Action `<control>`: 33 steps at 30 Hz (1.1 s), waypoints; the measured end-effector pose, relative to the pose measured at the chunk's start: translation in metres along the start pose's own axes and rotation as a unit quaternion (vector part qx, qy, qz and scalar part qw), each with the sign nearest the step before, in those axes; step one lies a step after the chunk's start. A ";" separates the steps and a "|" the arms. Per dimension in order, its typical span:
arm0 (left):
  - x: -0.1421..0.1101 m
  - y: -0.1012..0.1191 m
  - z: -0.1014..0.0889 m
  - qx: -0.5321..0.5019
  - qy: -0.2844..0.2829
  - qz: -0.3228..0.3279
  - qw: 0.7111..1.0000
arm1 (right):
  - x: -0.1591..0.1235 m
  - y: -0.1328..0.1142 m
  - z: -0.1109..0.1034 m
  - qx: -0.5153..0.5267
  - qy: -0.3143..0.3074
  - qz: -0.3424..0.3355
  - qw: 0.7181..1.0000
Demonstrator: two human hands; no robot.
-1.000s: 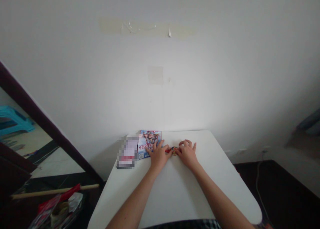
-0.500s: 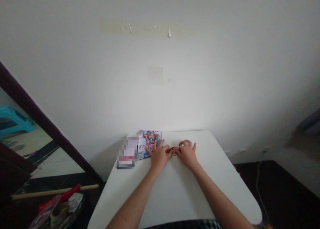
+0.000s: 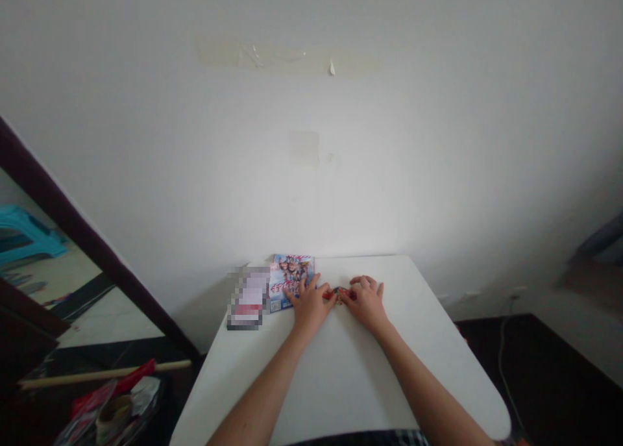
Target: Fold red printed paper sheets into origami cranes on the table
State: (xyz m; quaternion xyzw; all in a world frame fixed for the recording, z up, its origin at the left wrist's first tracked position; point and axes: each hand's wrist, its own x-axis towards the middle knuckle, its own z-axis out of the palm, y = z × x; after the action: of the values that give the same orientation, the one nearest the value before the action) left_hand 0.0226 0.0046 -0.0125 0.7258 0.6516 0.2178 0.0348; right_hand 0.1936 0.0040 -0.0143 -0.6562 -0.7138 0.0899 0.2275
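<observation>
At a white table [image 3: 335,387], our left hand [image 3: 310,301] and right hand [image 3: 366,300] pinch a colourful piece [image 3: 339,296] that uneven pressure could skew.

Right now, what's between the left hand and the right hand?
Head view: a small multicoloured item lies between the left hand and right hand; both appear to touch it. Too small to identify.

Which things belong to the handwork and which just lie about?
In use: small multicoloured piece, between left hand and right hand; white table; perhaps printed sheet, overlapped by the left hand.

Lying about: turquoise stool, wooden pole, cord; probably pixelated item.
</observation>
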 end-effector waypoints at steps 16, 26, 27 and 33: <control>0.002 0.001 0.000 0.003 -0.013 -0.013 1.000 | 0.008 0.000 0.001 0.038 -0.013 0.040 0.998; 0.005 -0.005 -0.010 -0.004 -0.072 -0.023 0.997 | 0.009 0.001 0.002 0.039 -0.010 0.065 0.997; 0.005 -0.006 -0.009 -0.003 -0.075 -0.022 0.997 | 0.009 0.001 0.002 0.040 -0.009 0.066 0.997; 0.004 -0.009 -0.004 0.004 -0.056 -0.018 0.998 | 0.011 0.004 0.002 0.053 -0.016 0.067 0.996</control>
State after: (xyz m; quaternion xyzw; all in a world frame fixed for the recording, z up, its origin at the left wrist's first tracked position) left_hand 0.0133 0.0085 -0.0106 0.7250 0.6626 0.1737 0.0721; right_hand 0.1959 0.0157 -0.0157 -0.6879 -0.6661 0.1530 0.2443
